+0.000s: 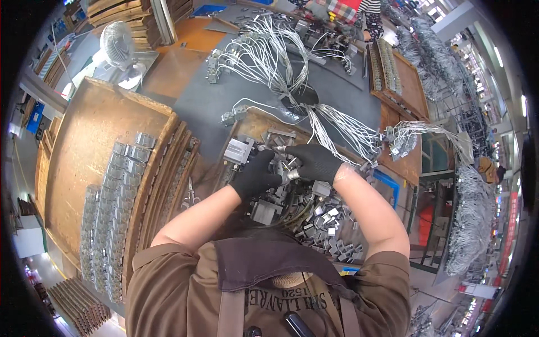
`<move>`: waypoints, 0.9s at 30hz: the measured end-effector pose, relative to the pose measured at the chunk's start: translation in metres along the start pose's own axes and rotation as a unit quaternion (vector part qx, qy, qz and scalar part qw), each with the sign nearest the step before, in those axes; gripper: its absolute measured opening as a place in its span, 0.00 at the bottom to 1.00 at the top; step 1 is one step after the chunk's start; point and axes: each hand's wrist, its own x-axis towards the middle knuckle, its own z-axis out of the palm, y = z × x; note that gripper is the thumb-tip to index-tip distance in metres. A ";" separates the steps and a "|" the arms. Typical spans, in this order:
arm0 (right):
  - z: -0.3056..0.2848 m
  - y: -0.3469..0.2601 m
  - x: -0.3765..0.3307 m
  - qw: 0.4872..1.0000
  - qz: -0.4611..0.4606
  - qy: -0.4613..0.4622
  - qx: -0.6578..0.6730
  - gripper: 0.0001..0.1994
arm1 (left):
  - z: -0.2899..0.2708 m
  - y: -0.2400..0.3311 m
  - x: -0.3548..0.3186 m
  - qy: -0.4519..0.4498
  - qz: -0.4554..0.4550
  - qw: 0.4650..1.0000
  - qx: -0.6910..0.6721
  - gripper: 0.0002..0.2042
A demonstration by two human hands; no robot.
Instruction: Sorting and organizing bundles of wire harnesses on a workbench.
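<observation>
Both my hands wear black gloves and meet over the middle of the workbench. My left hand (258,177) is closed, its fingers curled toward a small silvery metal part (289,173). From the other side my right hand (316,163) closes on the same part, thumb and fingers bent around it. Gloves cover much of the part, so its exact kind cannot be made out. Beside my left hand sits a boxy metal block (238,150). Below my hands lies another square metal block (265,213), and a heap of small metal pieces (331,224) spreads to its right.
Bundled white cables (269,56) with metal ends cover the far bench. A wooden tray (112,112) with rows of metal parts (115,196) stands at left, near a white fan (117,45). Scissors (191,196) lie beside the trays. Another person (370,11) is at the far side.
</observation>
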 end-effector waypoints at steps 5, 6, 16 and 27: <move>0.017 0.013 0.000 0.993 -0.087 0.082 0.013 0.31 | -0.005 0.013 -0.007 -0.008 0.091 0.980 0.178 0.26; 0.011 0.005 0.000 0.995 -0.073 0.069 -0.023 0.30 | -0.006 0.011 -0.008 -0.007 0.087 0.980 0.177 0.26; 0.016 -0.009 0.023 0.998 0.000 0.047 -0.033 0.30 | -0.006 -0.009 0.013 -0.010 -0.065 0.991 -0.115 0.21; 0.018 0.001 -0.018 0.989 0.016 0.143 0.021 0.23 | -0.006 -0.021 0.008 -0.088 -0.211 0.954 -0.192 0.12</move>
